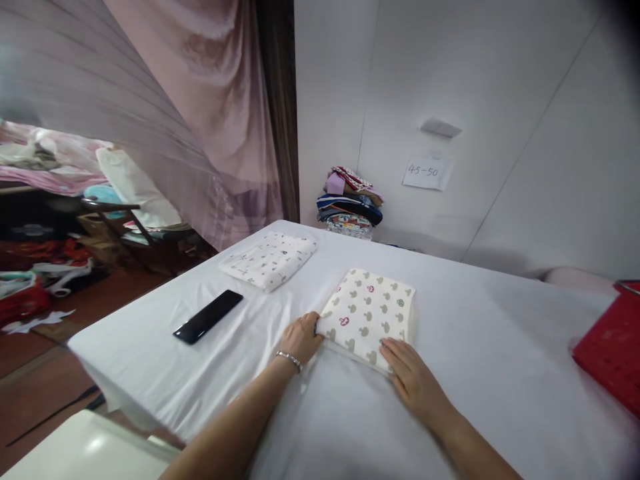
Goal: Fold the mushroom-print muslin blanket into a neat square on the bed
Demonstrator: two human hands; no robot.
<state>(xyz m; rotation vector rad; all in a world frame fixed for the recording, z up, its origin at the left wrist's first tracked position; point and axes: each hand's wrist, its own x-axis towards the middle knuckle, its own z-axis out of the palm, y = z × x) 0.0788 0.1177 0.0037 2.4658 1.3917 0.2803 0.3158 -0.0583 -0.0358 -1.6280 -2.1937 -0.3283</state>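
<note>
A folded white cloth [367,310] with grey-brown, red and green mushroom prints lies on the white-covered table in front of me. Clear plastic shows along its near edge; whether it encloses the whole cloth I cannot tell. My left hand [301,338], with a bracelet at the wrist, is closed on the near left corner. At the near right edge, my right hand [413,377] has its fingers over the top and its thumb low against the side. Farther left lies a second folded white cloth [273,259] with small dark prints.
A black phone-like slab [209,317] lies on the left of the table [500,373]. Something red [610,347] sits at the right edge. Folded clothes [350,200] are stacked beyond the far edge, by a white wall. A pink curtain [225,113] hangs at left; a pale chair [90,450] stands below.
</note>
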